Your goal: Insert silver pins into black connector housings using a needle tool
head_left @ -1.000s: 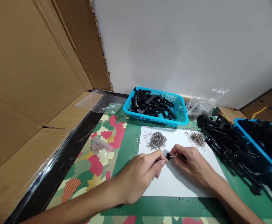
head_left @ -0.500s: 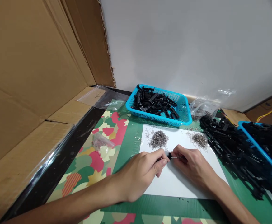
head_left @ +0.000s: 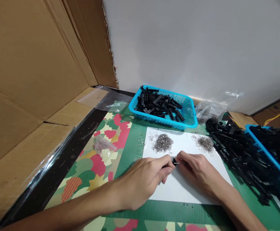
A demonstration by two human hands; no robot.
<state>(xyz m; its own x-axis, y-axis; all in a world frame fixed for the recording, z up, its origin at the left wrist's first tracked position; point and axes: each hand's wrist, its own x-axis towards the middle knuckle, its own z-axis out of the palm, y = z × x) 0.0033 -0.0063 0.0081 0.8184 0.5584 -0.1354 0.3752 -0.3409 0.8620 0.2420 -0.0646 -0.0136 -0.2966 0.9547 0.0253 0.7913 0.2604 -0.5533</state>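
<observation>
My left hand [head_left: 152, 178] is closed, thumb and forefinger pinching a small black plastic part [head_left: 175, 161] that is mostly covered by the fingers. Facing it, my right hand [head_left: 197, 170] is closed too, fingertips close against the part. A thin shiny metal pin [head_left: 177, 163] bridges the short gap between the two hands; its far end is hidden in the right fingers. Both hands are over a white sheet [head_left: 168, 192]. Beyond them on the sheet lie a dense pile of tiny metal pins [head_left: 163, 143] and a smaller pile of tiny metal pieces [head_left: 205, 143].
At the back stands a blue basket [head_left: 190, 110] of black plastic parts. A heap of black parts [head_left: 238, 160] spreads on the right, beside a second blue basket [head_left: 269, 157]. Plastic bags [head_left: 103, 146] lie left and behind. Cardboard [head_left: 34, 48] walls the left side.
Both hands stay together over the sheet, with only slight finger shifts around the black part. The whole view has moved very slightly.
</observation>
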